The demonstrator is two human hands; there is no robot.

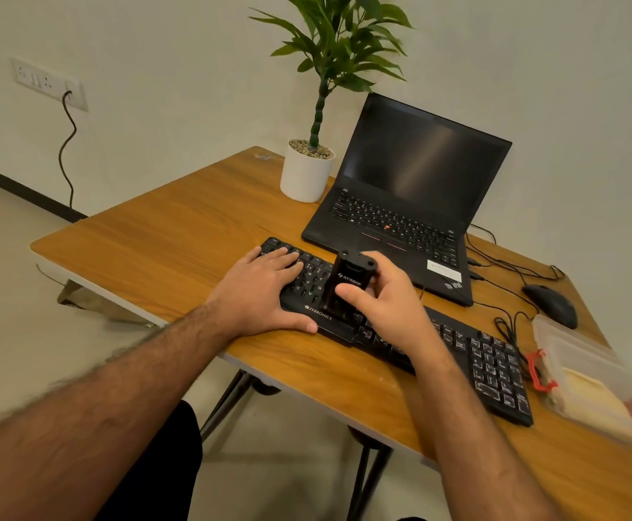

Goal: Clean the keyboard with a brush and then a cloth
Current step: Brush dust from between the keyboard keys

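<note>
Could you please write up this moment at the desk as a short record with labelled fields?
surface: wooden table
keyboard: black, lying along the near edge
left hand: flat on the keyboard's left end, steadying it
right hand: grips an upright black brush, lower end on the keys
laptop: open, screen dark, behind the keyboard
mouse: right of the laptop
plant pot: white, left of the laptop
plastic box: at the keyboard's right end

Light: soft, even, indoor; source unseen.
Shadows: faint, cast beneath the table.
Glare: a pale streak on the laptop screen.
Blur: left forearm and plastic box smeared.
Distortion: wide-angle bending at edges.
</note>
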